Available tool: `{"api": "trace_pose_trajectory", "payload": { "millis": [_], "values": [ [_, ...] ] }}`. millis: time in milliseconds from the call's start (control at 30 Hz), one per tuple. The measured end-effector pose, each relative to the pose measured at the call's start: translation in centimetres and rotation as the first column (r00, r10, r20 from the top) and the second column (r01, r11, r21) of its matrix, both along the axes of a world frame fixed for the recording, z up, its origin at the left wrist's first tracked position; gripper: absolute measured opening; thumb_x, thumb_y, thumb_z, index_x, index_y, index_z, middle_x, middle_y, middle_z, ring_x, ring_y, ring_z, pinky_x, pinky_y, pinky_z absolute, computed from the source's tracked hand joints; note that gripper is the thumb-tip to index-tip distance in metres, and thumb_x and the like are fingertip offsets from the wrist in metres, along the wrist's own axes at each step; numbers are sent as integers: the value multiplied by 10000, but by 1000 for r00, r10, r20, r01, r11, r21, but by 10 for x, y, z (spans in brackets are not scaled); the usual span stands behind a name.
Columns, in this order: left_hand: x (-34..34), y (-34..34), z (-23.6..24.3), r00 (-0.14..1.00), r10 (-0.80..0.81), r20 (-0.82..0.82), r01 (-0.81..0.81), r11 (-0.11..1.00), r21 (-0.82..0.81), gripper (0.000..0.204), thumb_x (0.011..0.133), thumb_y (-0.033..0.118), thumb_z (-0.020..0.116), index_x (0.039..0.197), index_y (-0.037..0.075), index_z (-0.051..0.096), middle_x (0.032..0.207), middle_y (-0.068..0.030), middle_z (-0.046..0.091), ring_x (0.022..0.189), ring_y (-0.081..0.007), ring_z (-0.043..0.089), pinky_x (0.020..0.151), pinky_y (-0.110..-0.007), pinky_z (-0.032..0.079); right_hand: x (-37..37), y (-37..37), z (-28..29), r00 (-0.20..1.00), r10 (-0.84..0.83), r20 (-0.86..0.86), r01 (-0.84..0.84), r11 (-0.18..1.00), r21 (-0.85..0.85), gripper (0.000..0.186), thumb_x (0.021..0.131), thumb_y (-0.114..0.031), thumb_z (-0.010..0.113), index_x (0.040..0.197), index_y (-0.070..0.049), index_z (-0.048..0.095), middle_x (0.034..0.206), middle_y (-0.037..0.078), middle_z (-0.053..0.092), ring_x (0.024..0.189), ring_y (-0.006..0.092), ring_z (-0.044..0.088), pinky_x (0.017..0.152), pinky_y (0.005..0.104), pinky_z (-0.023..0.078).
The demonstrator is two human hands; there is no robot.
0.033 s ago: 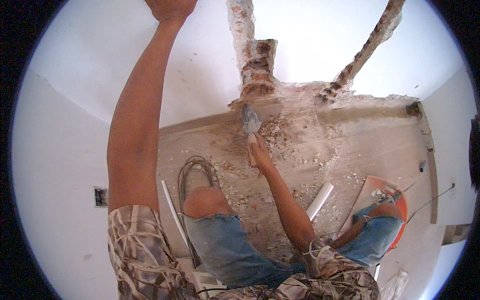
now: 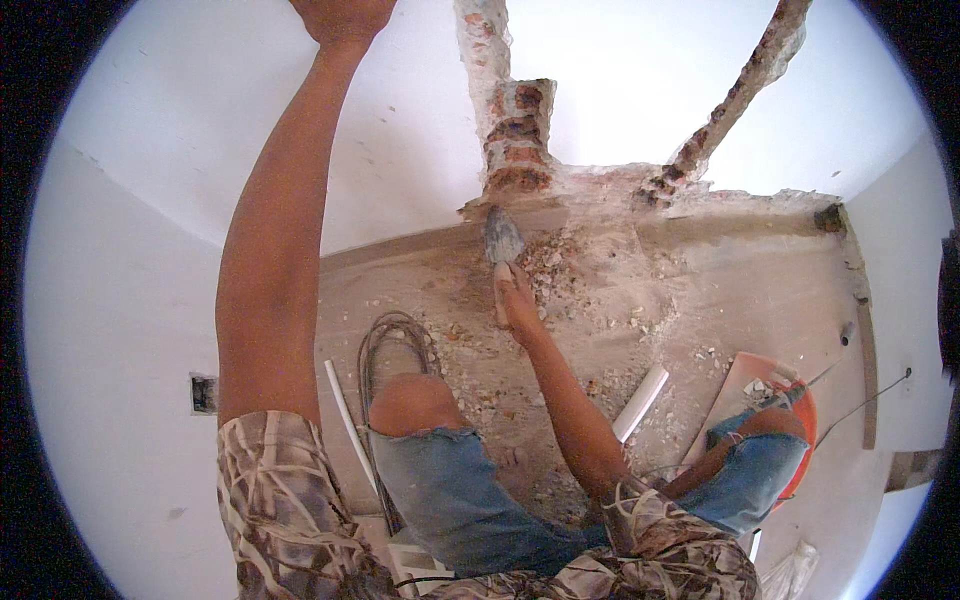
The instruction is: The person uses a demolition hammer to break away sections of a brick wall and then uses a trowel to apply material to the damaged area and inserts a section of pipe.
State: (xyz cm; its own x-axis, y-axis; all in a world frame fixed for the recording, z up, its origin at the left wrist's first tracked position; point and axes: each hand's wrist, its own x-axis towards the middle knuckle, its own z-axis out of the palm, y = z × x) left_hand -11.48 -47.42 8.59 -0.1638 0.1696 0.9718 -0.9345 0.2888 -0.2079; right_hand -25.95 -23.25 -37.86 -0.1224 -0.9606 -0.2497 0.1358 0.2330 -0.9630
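My right hand point(image 2: 517, 298) is closed around the light-coloured handle of a trowel point(image 2: 503, 240). The trowel's grey, pointed blade is low at the foot of the wall, beside a heap of broken rubble point(image 2: 555, 268). Whether the blade carries anything is not clear. High on the left, my left hand point(image 2: 345, 14) is raised at the white wall point(image 2: 400, 130). The picture's upper edge cuts off its fingers, so what they do is hidden.
A chased channel point(image 2: 518, 130) with bare brick runs up the wall; a slanting one point(image 2: 730, 105) is farther right. A coiled cable point(image 2: 362, 345) lies by my left knee. White trunking point(image 2: 641, 402) and an orange bucket point(image 2: 805, 420) are at the right.
My right hand and the trowel handle have shifted very slightly toward the wall. My left arm stays in place.
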Motion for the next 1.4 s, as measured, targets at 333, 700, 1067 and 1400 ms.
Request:
{"api": "trace_pose_trajectory", "payload": {
  "millis": [333, 700, 1067, 1400],
  "values": [
    [-2, -5, -7, 1000, 16, 14, -15, 999, -35, 573, 926, 298, 526, 1416, 27, 403, 1505, -227, 334, 1404, -405, 300, 1130, -610, 192, 24, -12, -57, 982, -68, -174, 43, 988, -145, 548, 982, -221, 513, 1480, -132, 302, 1158, 118, 554, 821, 199, 578, 621, 327, 530],
    [-46, -8, -3, 998, -52, -44, 51, 998, -30, 577, 920, 298, 527, 1419, 33, 410, 1505, -225, 341, 1404, -406, 304, 1129, -606, 195, -17, -23, -60, 946, -215, -241, 170, 966, -197, 531, 967, -187, 532, 1449, -141, 314, 928, 79, 576, 649, 160, 553, 508, 324, 487],
    [-12, -7, -8, 1000, 24, -5, -24, 999, -22, 565, 929, 302, 527, 1413, 28, 425, 1504, -216, 347, 1406, -397, 305, 1124, -609, 199, 2, 0, 8, 1000, 6, 3, -6, 1000, 7, 519, 941, -229, 552, 1412, -107, 372, 1046, 125, 580, 786, 213, 621, 522, 356, 523],
    [-26, -9, -2, 1000, -13, -13, 13, 1000, -19, 553, 940, 310, 510, 1414, 37, 429, 1503, -218, 349, 1405, -397, 304, 1119, -617, 200, -26, -1, -11, 914, 400, -70, -406, 901, -151, 527, 950, -266, 543, 1429, -150, 357, 871, 94, 595, 609, 185, 589, 450, 317, 502]
  ]
}}
